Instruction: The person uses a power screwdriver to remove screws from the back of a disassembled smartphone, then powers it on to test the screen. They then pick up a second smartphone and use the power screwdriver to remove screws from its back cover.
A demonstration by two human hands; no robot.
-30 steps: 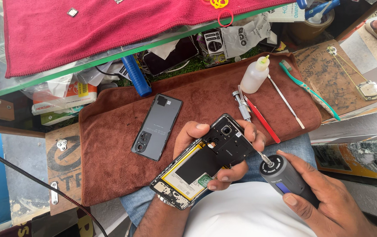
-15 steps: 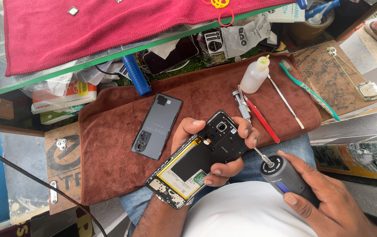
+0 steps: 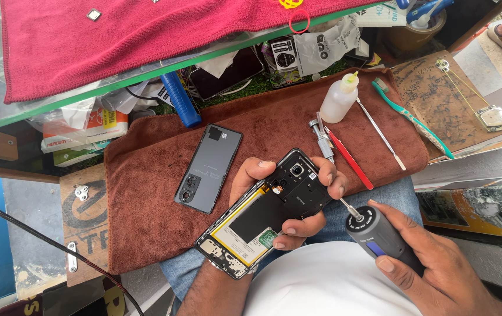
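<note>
phone point(image 3: 265, 213), back off, batt exposed

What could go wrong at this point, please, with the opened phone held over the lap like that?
The opened phone rests only in the left hand above the lap, so it could slip off. The electric screwdriver in the right hand has its bit at the phone's edge beside the fingers; a slip might jab a fingertip or scratch the exposed battery. Any loosened screw could drop and vanish into the brown towel.
</note>
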